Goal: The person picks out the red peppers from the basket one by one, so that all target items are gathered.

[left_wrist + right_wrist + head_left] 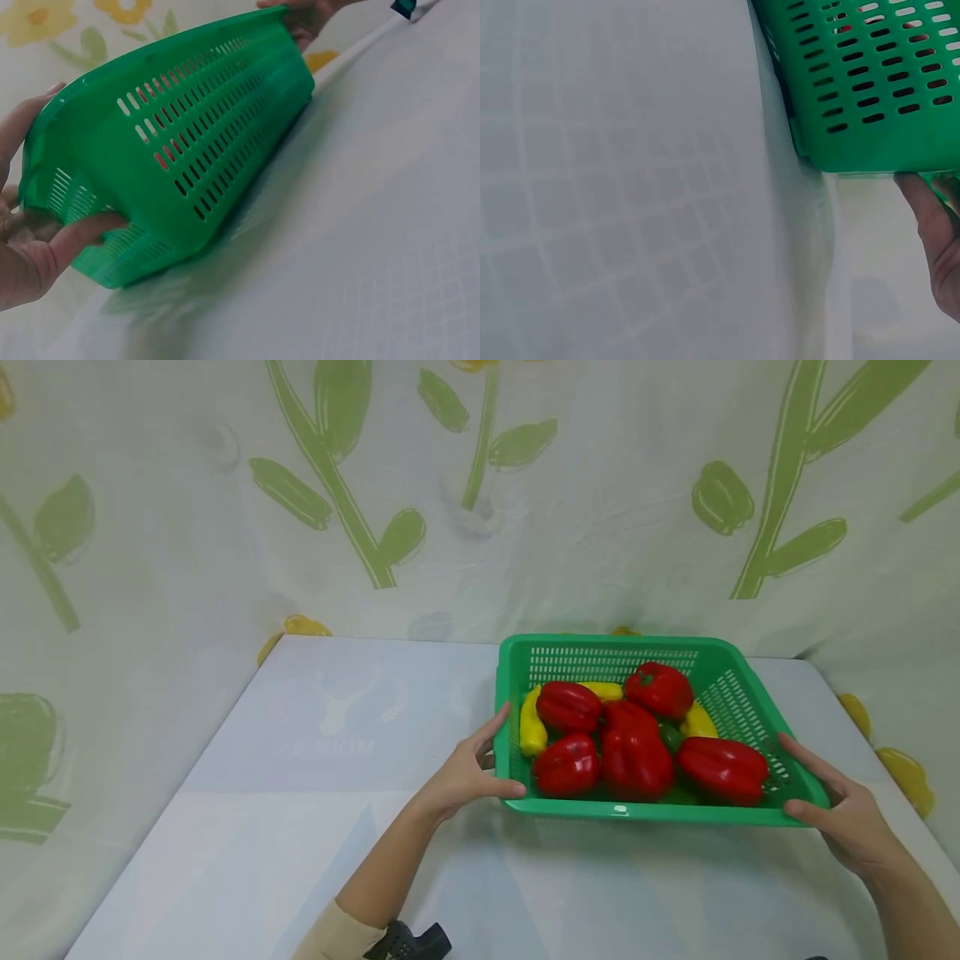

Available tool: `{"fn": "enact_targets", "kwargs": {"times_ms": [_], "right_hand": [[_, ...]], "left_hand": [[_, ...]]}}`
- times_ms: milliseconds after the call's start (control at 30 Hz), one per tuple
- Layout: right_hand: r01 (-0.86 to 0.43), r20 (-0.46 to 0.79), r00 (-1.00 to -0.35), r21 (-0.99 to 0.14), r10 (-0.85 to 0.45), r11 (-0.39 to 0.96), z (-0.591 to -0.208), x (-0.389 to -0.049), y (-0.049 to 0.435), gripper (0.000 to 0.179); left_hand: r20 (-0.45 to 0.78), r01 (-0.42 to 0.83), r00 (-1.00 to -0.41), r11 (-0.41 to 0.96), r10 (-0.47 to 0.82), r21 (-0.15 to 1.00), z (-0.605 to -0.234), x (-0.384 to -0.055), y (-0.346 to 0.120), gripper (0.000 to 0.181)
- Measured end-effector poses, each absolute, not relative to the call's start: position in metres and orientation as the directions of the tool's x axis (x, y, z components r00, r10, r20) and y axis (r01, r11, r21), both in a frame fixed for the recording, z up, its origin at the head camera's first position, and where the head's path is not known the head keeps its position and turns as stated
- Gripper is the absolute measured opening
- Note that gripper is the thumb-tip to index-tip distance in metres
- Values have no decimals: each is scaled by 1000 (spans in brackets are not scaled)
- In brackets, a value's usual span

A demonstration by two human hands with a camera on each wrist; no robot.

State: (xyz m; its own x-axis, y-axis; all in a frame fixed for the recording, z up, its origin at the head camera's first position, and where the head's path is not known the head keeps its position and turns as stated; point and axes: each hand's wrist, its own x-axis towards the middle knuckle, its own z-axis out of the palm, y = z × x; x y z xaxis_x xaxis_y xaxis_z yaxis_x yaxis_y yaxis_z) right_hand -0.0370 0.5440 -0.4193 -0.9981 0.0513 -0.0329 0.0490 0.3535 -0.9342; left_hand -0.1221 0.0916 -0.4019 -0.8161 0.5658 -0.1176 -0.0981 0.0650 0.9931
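Observation:
A green plastic basket (pixel 675 812) with slotted walls is held between both hands toward the back right of the table. My left hand (pixel 465 777) grips its left end, the thumb at the near corner and the fingers along the side. At the right end, my right hand (pixel 851 822) holds the near corner, thumb by the front rim and fingers along the outer side. Several red bell peppers (pixel 636 760) lie inside, with yellow elongated pieces (pixel 532 727) and a green piece (pixel 670 737) partly hidden among them. In the left wrist view the basket wall (pixel 150 172) leans over the tabletop.
The white table (pixel 247 860) has a faint printed pattern and spreads left of and in front of the basket. Behind it hangs a pale curtain (pixel 600 527) with green leaf prints. A black wrist device (pixel 408 942) sits at the left sleeve.

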Motion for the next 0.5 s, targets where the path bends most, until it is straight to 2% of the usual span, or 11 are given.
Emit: {"fn": "enact_targets", "kwargs": {"times_ms": [200,500], "right_hand": [[26,-19,-1000,-948,24,317,-421,-39,546,69],[34,-33,-999,-941,8,338,-418,-41,549,69]], "left_hand": [[-126,-97,-821,82,557,992,-403,-122,92,101],[-135,-89,-815,109,564,990,-402,-123,91,99]]}}
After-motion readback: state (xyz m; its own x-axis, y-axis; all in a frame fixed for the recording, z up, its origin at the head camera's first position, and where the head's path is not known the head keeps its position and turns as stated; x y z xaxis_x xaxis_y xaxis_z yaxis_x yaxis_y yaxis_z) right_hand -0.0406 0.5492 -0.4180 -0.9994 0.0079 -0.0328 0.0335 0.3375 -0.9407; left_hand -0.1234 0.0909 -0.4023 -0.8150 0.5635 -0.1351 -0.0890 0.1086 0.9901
